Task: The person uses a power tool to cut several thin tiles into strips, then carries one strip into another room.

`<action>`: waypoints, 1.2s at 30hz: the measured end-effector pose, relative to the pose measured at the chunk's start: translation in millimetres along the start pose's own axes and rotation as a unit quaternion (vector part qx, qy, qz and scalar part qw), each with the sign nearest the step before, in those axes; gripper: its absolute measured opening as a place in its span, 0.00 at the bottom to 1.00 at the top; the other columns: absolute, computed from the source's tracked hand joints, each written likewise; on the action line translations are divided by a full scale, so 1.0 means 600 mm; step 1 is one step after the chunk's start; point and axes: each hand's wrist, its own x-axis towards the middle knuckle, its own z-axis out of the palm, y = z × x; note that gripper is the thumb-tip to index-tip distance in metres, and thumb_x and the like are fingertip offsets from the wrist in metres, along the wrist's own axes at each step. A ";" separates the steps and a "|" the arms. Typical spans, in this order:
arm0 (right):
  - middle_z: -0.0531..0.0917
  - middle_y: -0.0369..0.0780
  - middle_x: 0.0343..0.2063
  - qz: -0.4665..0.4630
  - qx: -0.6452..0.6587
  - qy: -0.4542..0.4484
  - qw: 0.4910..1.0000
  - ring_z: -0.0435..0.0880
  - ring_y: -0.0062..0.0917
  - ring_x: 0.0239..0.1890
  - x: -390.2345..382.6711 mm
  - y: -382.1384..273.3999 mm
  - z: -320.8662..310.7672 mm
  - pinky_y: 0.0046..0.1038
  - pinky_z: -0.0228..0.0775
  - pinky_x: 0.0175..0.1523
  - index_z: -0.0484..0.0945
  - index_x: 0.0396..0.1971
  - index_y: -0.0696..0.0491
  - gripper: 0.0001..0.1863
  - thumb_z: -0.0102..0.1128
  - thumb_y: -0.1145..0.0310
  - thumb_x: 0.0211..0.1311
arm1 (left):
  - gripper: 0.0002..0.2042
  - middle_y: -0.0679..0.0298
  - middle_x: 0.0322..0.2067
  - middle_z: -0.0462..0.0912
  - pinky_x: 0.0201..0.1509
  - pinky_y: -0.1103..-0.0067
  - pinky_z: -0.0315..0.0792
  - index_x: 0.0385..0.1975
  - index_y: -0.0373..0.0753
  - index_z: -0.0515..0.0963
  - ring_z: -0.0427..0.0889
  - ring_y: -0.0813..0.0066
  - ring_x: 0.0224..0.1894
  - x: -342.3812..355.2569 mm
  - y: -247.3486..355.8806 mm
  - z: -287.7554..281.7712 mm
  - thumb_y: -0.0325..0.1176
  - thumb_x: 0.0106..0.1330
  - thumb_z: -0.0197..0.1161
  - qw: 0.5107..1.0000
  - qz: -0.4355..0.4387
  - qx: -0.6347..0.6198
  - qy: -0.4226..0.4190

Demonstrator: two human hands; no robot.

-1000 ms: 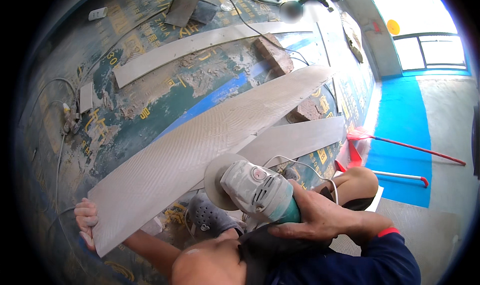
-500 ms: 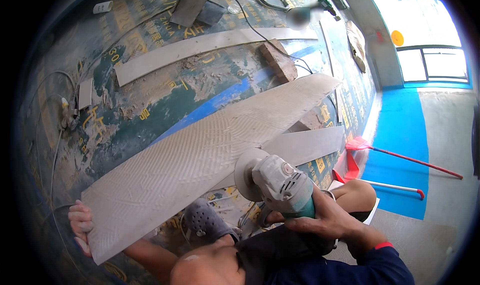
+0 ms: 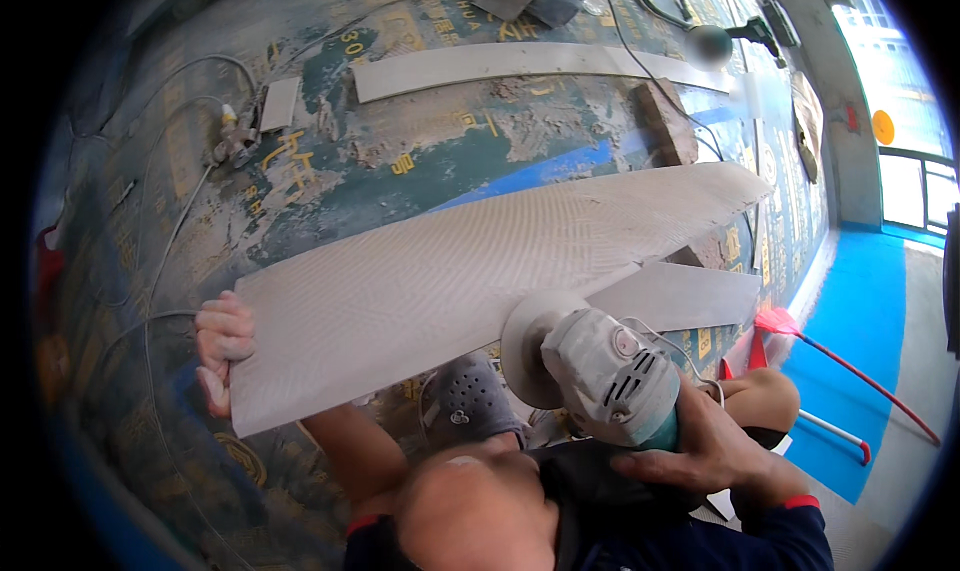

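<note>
A long pale tile [image 3: 430,261] with a ridged face lies slantwise before me. My left hand [image 3: 225,346] is closed round its left end, the thumb below the other fingers. In my right hand [image 3: 705,441] is an angle grinder [image 3: 615,381] with a grey, dusty head and a green body. Its round disc [image 3: 530,346] is at the near long edge of the tile; the exact contact is hidden. A brick [image 3: 668,121] shows past the far edge near the tile's right end. Under the right part lies another pale tile piece [image 3: 685,296].
Across the dusty, printed green floor covering lies a long tile strip [image 3: 520,61]. A small tile piece [image 3: 280,106] and a cable connector [image 3: 235,136] are at left. My grey clog [image 3: 475,391] is below the tile. A red broom [image 3: 870,381] lies at right; another power tool [image 3: 720,46] is farther off.
The view has swung left, so the surroundings appear farther right. Along the tile's near edge the grinder has moved a little to the left. Both hands keep their holds.
</note>
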 end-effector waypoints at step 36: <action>0.76 0.52 0.56 -0.058 -0.028 -0.047 0.997 0.75 0.41 0.61 0.015 -0.103 0.045 0.37 0.63 0.66 0.56 0.67 0.61 0.48 0.74 0.58 0.52 | 0.23 0.64 0.18 0.60 0.34 0.77 0.57 0.11 0.41 0.56 0.60 0.75 0.25 0.036 -0.013 0.063 0.48 0.67 0.37 0.997 -0.007 0.005 0.082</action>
